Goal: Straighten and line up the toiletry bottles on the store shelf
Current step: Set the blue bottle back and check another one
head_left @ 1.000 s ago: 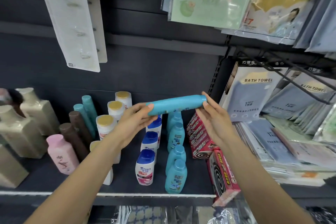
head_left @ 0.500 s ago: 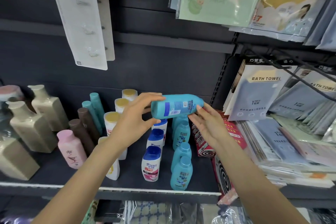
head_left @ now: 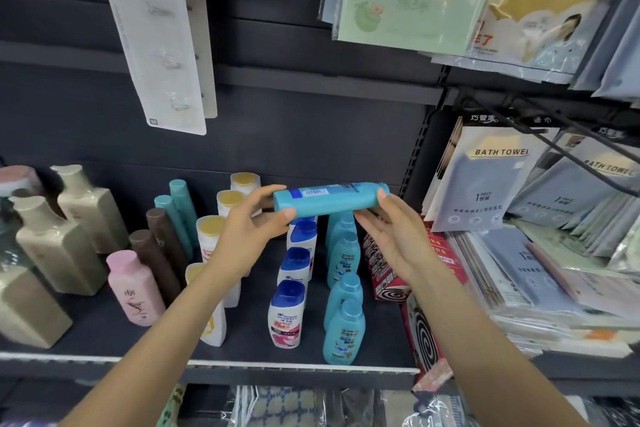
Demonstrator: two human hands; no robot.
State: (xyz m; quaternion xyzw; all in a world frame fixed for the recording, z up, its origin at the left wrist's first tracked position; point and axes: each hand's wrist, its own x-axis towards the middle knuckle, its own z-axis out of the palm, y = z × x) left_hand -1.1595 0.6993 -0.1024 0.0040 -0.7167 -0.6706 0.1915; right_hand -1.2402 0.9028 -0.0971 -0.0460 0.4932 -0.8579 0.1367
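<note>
The teal bottle [head_left: 330,199] lies sideways, left grip [head_left: 249,236] pinching one end, right grip [head_left: 391,236] fingertips steadying the other.

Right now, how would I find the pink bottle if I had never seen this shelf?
Look at the dark store shelf, left half. In front of two brown bottles stands the pink bottle, the only pink one, with dark script on it.

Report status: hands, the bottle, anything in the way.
Left hand grips teal bottle; right hand steadies its other end. Bottle sideways above teal row. Nothing blocking.
</note>
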